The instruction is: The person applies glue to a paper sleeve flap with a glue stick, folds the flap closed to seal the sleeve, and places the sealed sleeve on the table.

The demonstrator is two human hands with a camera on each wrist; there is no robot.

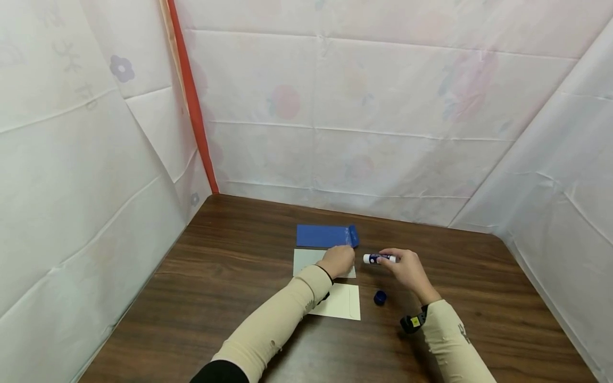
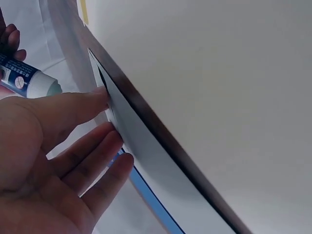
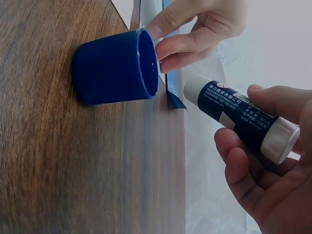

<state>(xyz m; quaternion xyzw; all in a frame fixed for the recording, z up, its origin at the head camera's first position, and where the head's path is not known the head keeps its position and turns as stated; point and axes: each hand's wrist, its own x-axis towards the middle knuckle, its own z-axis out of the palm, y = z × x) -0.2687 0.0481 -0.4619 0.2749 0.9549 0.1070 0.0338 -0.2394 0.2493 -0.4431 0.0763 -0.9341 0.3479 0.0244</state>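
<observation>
A pale grey-green envelope (image 1: 306, 260) lies on the table, and my left hand (image 1: 338, 260) is at its right end. Thumb and fingers pinch the envelope's edge in the left wrist view, the index finger hidden behind the thumb. My right hand (image 1: 407, 268) holds a glue stick (image 3: 239, 114) between thumb and fingers. Its white end points left, toward the left hand, apart from the paper. The dark blue glue cap (image 3: 112, 68) is off the stick and rests on the table, nearer to me than the right hand.
Beyond the grey-green envelope lies a blue envelope (image 1: 321, 235), its right flap (image 1: 354, 235) raised. A cream envelope (image 1: 346, 303) lies nearer to me, partly under the left forearm. White sheeting (image 1: 335, 159) hangs behind and beside the wooden table (image 1: 215, 298).
</observation>
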